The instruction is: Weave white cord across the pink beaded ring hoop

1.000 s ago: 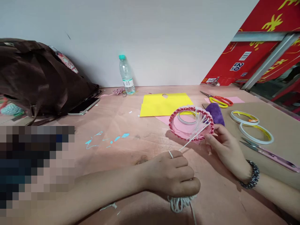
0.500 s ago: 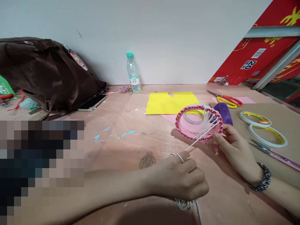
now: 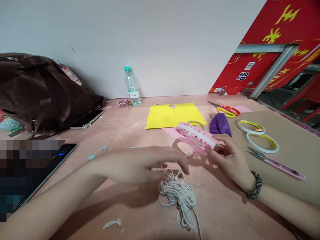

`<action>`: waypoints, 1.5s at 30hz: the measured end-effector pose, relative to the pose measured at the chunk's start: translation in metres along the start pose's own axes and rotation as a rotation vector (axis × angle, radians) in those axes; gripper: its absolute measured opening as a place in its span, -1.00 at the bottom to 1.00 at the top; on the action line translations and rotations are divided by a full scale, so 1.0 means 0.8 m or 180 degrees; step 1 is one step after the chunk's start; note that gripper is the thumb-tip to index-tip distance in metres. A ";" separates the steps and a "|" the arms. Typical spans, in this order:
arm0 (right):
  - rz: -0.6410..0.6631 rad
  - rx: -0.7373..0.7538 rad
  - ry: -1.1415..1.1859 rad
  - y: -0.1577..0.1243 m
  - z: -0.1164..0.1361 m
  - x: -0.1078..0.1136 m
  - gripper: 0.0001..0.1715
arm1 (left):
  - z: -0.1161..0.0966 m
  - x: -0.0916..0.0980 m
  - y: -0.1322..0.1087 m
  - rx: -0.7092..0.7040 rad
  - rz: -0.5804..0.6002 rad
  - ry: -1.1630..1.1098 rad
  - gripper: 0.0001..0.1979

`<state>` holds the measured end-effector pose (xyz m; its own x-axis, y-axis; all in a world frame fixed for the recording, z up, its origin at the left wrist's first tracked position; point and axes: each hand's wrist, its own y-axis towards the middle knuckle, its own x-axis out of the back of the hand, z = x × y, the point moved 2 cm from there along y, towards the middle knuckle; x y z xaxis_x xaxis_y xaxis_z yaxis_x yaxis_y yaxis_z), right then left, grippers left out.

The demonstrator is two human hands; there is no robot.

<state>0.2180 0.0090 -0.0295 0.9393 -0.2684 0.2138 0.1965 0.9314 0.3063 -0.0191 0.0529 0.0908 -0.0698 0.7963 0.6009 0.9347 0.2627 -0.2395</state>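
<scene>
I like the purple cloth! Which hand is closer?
Right. The right hand, holding the ring, is close by the purple cloth; the left hand is farther off, over the string.

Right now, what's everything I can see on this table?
pink ring: one, pink and red, in right hand, edge-on
white cord: one bundle, white, on table below left hand
yellow paper: one sheet, yellow, mid-table
purple cloth: one, purple, behind right hand
tape rolls: three, white-yellow, two right, one behind ring
scissors: two, red-yellow far, pink-handled near right
water bottle: one, clear, teal cap, by wall
bag: one, brown, far left
phone: one, dark, beside bag
tablet: one, dark, near left
cartons: count unclear, red, far right
left hand: one, open, above cord
right hand: one, gripping ring; dark bead bracelet on wrist
</scene>
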 end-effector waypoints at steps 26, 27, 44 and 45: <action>0.0207 -0.0248 0.0315 -0.007 0.001 -0.002 -0.61 | 0.125 -0.042 0.063 -0.0124 -0.2373 -0.2420 -0.67; 0.0238 -0.0354 0.0359 -0.006 0.001 -0.002 -0.60 | 0.124 -0.044 0.062 -0.0031 -0.2376 -0.2625 -0.66; 0.2260 0.0422 -0.0436 -0.037 0.068 -0.001 -0.91 | 0.139 -0.033 0.074 -0.0362 -0.3049 -0.3882 -0.80; 0.2773 0.0449 -0.0394 -0.050 0.071 -0.005 -0.88 | 0.141 -0.032 0.074 -0.0410 -0.3106 -0.3950 -0.78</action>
<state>0.1903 -0.0413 0.0102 0.7004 0.4887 0.5202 -0.6174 0.7805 0.0980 -0.0014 0.1094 -0.0248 -0.8057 0.3047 -0.5080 0.3795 0.9240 -0.0478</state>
